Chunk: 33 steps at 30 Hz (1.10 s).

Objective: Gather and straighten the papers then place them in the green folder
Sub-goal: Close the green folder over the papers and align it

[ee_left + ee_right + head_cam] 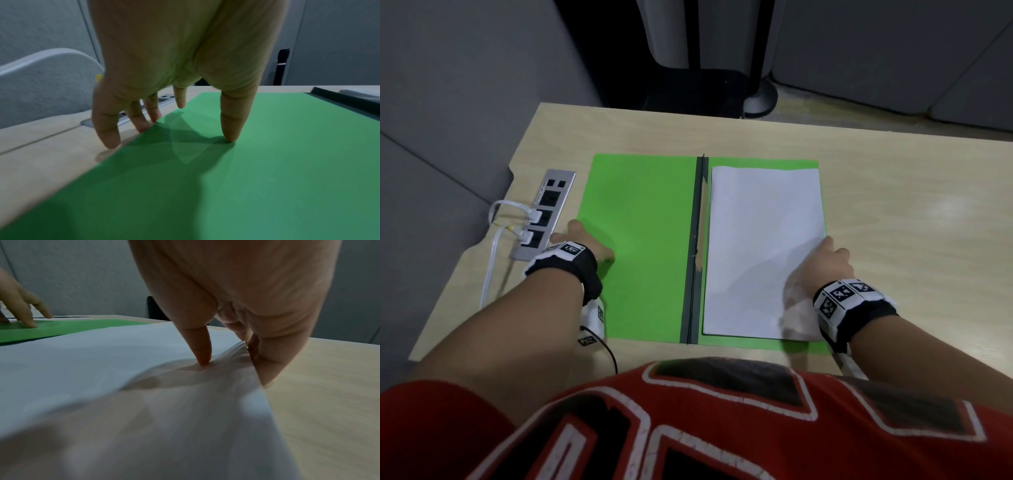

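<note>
The right hand (828,262) pinches the thin, floppy white paper sheets (763,246) at their near edge, best gripped there, while the relaxed left hand (582,240) presses fingertips on the open green card folder (640,240).

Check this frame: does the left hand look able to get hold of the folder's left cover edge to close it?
Probably yes. The left hand already rests at the outer edge of the green folder, thumb on the cover, nothing blocking.

Both forearms reach forward, each with a marker band at the wrist. The left hand (582,241) points its straight fingers (232,128) downward, spread. The right hand (828,263) presses down with its thumb; its other fingers (267,369) seem tucked under.
</note>
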Motion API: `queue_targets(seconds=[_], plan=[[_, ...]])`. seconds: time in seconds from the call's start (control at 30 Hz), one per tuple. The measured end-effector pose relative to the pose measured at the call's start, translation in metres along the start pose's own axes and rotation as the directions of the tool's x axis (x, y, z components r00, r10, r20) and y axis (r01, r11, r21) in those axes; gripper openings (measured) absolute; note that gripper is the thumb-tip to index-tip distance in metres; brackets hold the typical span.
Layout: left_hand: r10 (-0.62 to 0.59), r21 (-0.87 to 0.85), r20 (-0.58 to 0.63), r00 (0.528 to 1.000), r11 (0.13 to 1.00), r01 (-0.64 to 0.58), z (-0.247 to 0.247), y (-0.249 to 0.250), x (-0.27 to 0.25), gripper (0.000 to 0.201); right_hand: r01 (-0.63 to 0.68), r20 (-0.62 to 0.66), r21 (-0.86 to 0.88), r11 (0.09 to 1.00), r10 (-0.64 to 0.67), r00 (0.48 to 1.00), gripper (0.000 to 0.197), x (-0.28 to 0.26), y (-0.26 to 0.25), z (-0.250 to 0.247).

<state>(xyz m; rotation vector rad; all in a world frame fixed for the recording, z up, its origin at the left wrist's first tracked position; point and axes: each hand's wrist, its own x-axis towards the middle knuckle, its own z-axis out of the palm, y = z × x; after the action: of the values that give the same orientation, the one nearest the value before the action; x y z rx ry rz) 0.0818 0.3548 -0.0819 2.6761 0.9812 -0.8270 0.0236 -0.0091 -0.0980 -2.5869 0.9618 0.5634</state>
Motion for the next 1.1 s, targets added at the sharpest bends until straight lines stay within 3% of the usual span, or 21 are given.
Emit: queue_targets(seconds=[0.13, 0.33, 0.43, 0.53, 0.67, 0.87, 1.1], plan=[[0.012, -0.102, -0.014, 1.0, 0.995, -0.014, -0.015, -0.002, 0.005, 0.093, -0.003, 0.007, 0.005, 1.0, 0.003, 1.0, 0.068, 0.003, 0.001, 0.001], [0.027, -0.27, -0.245, 0.969, 0.958, -0.095, -0.041, -0.001, -0.039, 0.055, 0.007, 0.023, -0.028, 1.0, -0.007, 1.0, 0.063, 0.006, 0.005, -0.001], [0.12, -0.237, -0.335, 0.935, 0.949, -0.206, -0.051, 0.001, -0.074, 0.051, 0.028, 0.05, -0.049, 0.998, -0.026, 0.998, 0.061, 0.007, 0.009, -0.003], [0.204, -0.182, -0.396, 0.895, 0.938, -0.295, -0.067, 0.008, -0.112, 0.047, 0.04, 0.065, -0.072, 0.997, -0.036, 0.997, 0.046, 0.007, 0.012, -0.008], [0.391, -0.092, -0.452, 0.802, 0.874, -0.477, -0.086, 0.017, -0.151, 0.05, 0.069, 0.105, -0.084, 0.994, -0.06, 0.993, 0.043, 0.005, 0.021, -0.02], [0.598, -0.067, -0.398, 0.696, 0.737, -0.672, -0.088, 0.038, -0.21, 0.057, 0.198, 0.179, -0.012, 0.98, -0.192, 0.965, 0.032, 0.002, 0.039, -0.036], [0.786, -0.109, -0.215, 0.579, 0.57, -0.814, -0.056, 0.071, -0.268, 0.068, 0.187, 0.216, 0.23, 0.955, -0.237, 0.947, 0.051, -0.002, 0.067, -0.045]])
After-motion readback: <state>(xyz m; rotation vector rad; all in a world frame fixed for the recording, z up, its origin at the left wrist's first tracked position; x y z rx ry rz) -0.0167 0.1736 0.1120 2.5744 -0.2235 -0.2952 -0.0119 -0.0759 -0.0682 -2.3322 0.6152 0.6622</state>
